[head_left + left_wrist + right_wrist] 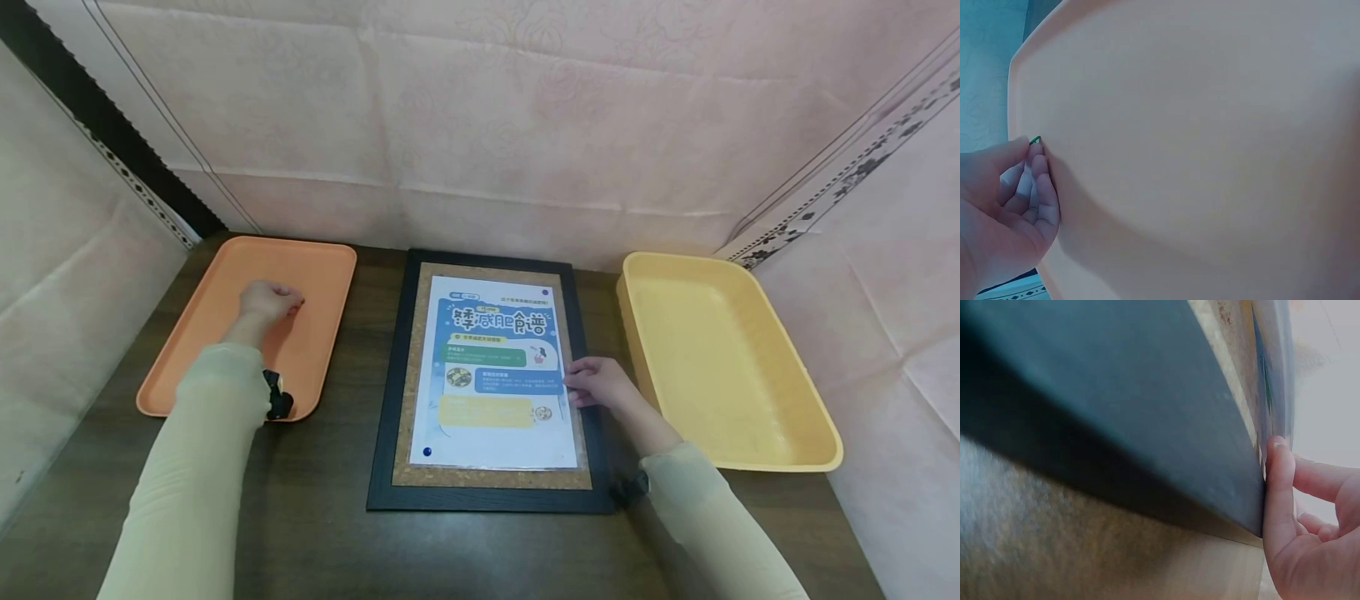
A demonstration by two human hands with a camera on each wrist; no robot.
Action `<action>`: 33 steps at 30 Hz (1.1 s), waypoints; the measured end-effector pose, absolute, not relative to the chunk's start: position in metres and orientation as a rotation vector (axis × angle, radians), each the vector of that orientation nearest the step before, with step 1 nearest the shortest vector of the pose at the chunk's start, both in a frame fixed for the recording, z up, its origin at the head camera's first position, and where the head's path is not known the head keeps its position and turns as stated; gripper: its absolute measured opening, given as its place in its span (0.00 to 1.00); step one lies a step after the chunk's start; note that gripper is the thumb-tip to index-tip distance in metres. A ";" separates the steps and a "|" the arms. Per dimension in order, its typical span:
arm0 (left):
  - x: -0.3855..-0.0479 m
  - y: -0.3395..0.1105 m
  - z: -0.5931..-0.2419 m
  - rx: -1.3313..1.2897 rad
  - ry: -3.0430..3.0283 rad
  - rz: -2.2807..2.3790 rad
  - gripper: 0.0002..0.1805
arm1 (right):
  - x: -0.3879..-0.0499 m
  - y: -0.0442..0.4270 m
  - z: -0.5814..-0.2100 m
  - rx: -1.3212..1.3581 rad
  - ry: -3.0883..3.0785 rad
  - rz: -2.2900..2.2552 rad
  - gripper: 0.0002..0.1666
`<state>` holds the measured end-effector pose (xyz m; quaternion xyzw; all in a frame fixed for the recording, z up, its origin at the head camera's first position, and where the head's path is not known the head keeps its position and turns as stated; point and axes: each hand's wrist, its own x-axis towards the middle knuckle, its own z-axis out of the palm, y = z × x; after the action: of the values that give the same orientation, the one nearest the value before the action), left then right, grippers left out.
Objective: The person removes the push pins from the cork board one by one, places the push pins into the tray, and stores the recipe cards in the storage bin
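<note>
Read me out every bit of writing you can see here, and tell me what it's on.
"减肥食谱": large title on the poster; the stylised lettering just before it is unclear.
Too small to read: the poster's other lines, including those in its green bar and blue box.
No readable text elsewhere.

Blue-and-white printed sheet (491,392) lying on the black-framed corkboard (491,477), dark-blue pins (427,452) top right, bottom left; tiny green object (1035,139) pinched above the orange tray (315,333)!
</note>
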<state>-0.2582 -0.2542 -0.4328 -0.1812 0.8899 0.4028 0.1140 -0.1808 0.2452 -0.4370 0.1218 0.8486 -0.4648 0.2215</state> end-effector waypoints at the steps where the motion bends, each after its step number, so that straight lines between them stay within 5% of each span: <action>1: -0.258 -0.254 -0.433 -0.533 2.608 1.183 0.21 | -0.181 0.245 -0.437 0.334 2.344 -1.283 0.24; 14: -0.252 -0.264 -0.427 -0.494 2.599 1.234 0.23 | -0.181 0.243 -0.436 0.370 2.343 -1.253 0.23; 33: -0.242 -0.214 -0.405 0.036 2.433 1.393 0.32 | -0.180 0.245 -0.437 0.356 2.351 -1.248 0.23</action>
<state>-0.2422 -0.2140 -0.4050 0.0128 0.8554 0.4897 0.1683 -0.1805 0.2450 -0.4366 0.1292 0.8527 -0.4528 0.2260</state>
